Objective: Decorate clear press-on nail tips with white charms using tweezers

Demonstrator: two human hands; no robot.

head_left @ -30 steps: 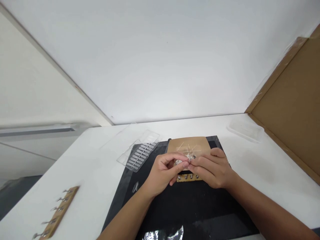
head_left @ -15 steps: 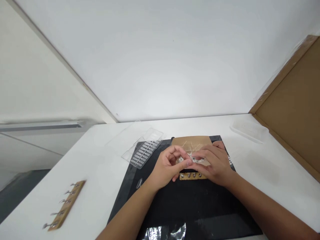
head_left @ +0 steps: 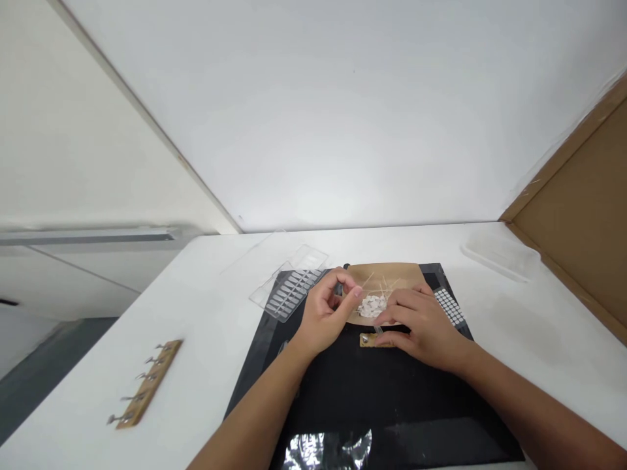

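My left hand [head_left: 326,313] is closed in a pinch at the left edge of a brown paper-like sheet [head_left: 353,271]; anything between its fingertips is too small to make out. On the sheet lie a heap of small white pieces [head_left: 372,305] and several thin sticks [head_left: 386,284]. My right hand [head_left: 416,323] pinches a small clear piece [head_left: 378,330], shaped like a false nail tip, between thumb and forefinger. This piece is just above a short wooden strip [head_left: 367,341] with metal studs, partly covered by the right hand.
A black mat [head_left: 353,398] lies under the work. Left of the hands is a clear case of nail tips [head_left: 294,294]. Another wooden strip with metal stands [head_left: 151,385] rests far left. A sheet of white dots [head_left: 449,307], a clear tray [head_left: 502,258] and cardboard [head_left: 578,209] are right.
My hands have moved apart. The right hand has come down toward the wooden strip with the clear piece, uncovering the white heap. The whole view has shifted slightly.
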